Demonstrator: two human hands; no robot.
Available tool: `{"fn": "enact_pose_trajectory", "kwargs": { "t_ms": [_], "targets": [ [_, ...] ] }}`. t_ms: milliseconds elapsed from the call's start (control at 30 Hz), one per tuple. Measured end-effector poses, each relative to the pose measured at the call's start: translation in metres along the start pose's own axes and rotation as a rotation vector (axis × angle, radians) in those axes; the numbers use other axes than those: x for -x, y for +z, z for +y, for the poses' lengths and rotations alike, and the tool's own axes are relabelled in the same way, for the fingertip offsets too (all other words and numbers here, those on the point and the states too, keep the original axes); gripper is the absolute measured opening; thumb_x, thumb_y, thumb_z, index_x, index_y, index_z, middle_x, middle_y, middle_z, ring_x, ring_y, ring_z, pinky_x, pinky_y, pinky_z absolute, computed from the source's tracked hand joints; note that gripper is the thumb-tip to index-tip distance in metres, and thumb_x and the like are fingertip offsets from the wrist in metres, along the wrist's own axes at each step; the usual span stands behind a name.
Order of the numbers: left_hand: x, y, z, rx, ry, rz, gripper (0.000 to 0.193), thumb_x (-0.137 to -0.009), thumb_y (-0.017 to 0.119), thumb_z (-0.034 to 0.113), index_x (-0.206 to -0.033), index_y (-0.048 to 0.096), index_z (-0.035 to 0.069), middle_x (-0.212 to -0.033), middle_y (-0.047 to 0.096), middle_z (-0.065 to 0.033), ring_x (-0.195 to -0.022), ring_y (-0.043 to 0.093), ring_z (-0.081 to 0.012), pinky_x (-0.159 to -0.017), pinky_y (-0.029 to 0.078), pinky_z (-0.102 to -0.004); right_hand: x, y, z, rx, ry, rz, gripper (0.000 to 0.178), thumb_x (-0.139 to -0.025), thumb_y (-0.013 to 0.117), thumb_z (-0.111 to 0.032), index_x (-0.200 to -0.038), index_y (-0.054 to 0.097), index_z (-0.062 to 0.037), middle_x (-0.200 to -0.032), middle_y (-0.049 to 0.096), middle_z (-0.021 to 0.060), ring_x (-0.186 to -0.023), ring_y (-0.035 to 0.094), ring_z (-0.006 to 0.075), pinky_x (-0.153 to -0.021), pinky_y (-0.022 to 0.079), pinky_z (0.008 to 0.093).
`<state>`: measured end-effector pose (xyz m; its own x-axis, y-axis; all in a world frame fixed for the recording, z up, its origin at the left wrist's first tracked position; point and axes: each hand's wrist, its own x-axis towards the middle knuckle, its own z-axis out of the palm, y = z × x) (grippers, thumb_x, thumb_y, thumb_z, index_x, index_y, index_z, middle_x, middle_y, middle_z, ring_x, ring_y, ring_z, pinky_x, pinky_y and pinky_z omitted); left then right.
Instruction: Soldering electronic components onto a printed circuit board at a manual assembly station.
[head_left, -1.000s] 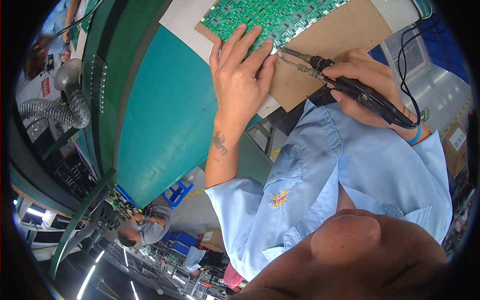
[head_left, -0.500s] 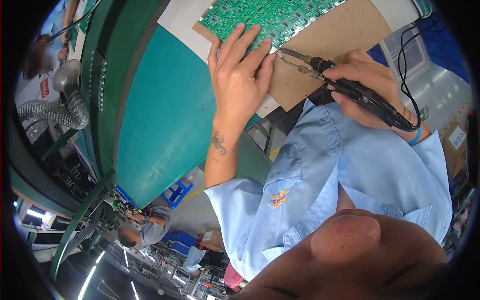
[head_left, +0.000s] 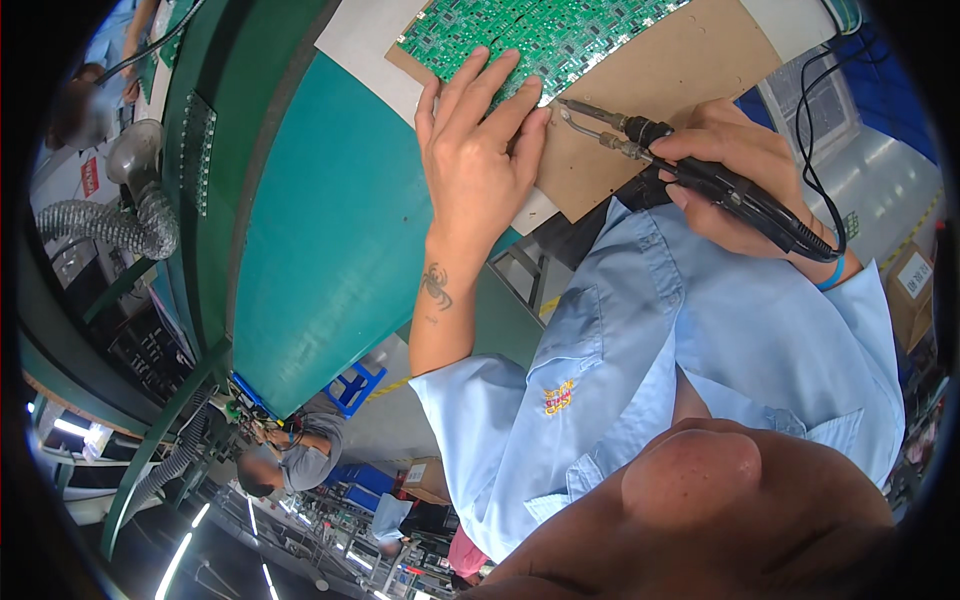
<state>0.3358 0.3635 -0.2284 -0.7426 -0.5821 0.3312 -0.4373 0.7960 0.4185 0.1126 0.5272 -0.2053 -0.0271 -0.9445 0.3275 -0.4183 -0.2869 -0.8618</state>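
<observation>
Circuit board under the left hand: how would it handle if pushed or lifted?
The green circuit board lies flat, so it is probably fairly stiff. Pushed, it may slide over the brown sheet beneath. Its crowded small parts suggest it could be fragile.

The circuit board (head_left: 555, 35) lies on cardboard (head_left: 680, 95), the left hand (head_left: 478, 160) at its seven o'clock. At its four o'clock is the tool (head_left: 735, 198) in the right hand (head_left: 748, 150); at eight, the hose (head_left: 95, 225).

- Teal worktop (head_left: 320, 230), left of centre.
- Grey floor (head_left: 885, 172) with yellow line marking (head_left: 912, 233).
- Blue stool (head_left: 342, 402), near the worktop's lower end.
- Silver corrugated duct (head_left: 90, 225), left side.
- Lit ceiling tubes (head_left: 173, 565), lower left.
</observation>
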Motion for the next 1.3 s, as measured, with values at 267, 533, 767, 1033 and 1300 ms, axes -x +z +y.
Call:
{"fn": "enact_pose_trajectory", "kwargs": {
  "t_ms": [267, 533, 767, 1033, 1300],
  "targets": [
    [0.006, 0.001, -0.002, 0.009, -0.01, 0.008, 0.028, -0.084, 0.085, 0.015, -0.112, 0.083, 0.012, -0.137, 0.074, -0.0023, -0.138, 0.061, -0.0262, -0.122, 0.037, -0.0476, -0.002, -0.004, -0.007, 0.008, -0.016, 0.0, 0.043, -0.072, 0.076, 0.004, -0.115, 0.077, -0.0008, -0.082, 0.068, 0.0053, -0.072, 0.057, 0.0202, -0.072, 0.047, 0.0293],
    [0.013, -0.016, -0.002, 0.055, -0.054, -0.045, 0.027, -0.087, 0.081, 0.016, -0.113, 0.081, 0.011, -0.141, 0.07, -0.0026, -0.142, 0.058, -0.0282, -0.123, 0.033, -0.0555, -0.003, 0.004, -0.017, -0.003, -0.02, -0.01, 0.045, -0.07, 0.077, 0.005, -0.114, 0.077, -0.0007, -0.083, 0.069, 0.0058, -0.071, 0.057, 0.0205, -0.071, 0.048, 0.0296],
    [0.021, -0.019, -0.013, -0.003, -0.024, -0.068, 0.025, -0.089, 0.08, 0.016, -0.113, 0.081, 0.013, -0.139, 0.072, -0.0005, -0.142, 0.058, -0.0274, -0.123, 0.033, -0.0554, -0.006, 0.019, -0.015, 0.02, -0.029, -0.025, 0.048, -0.068, 0.077, 0.007, -0.116, 0.076, -0.0009, -0.084, 0.07, 0.0061, -0.071, 0.057, 0.0202, -0.07, 0.049, 0.0297],
    [0.022, -0.015, -0.013, 0.008, -0.036, -0.048, 0.024, -0.089, 0.08, 0.015, -0.112, 0.082, 0.014, -0.136, 0.074, 0.0012, -0.141, 0.059, -0.0262, -0.123, 0.034, -0.0551, -0.006, 0.024, -0.012, -0.005, -0.013, -0.039, 0.046, -0.072, 0.075, 0.005, -0.117, 0.074, 0.0014, -0.086, 0.071, 0.0082, -0.075, 0.058, 0.0213, -0.071, 0.049, 0.0301],
    [0.021, -0.014, -0.014, 0.023, -0.038, -0.039, 0.024, -0.088, 0.08, 0.015, -0.112, 0.082, 0.015, -0.136, 0.074, 0.0017, -0.14, 0.06, -0.0255, -0.122, 0.034, -0.0548, -0.006, 0.024, -0.013, 0.026, 0.009, -0.072, 0.042, -0.076, 0.073, 0.004, -0.118, 0.072, 0.0041, -0.089, 0.073, 0.0104, -0.079, 0.061, 0.0226, -0.073, 0.05, 0.0306]
  ]
}}
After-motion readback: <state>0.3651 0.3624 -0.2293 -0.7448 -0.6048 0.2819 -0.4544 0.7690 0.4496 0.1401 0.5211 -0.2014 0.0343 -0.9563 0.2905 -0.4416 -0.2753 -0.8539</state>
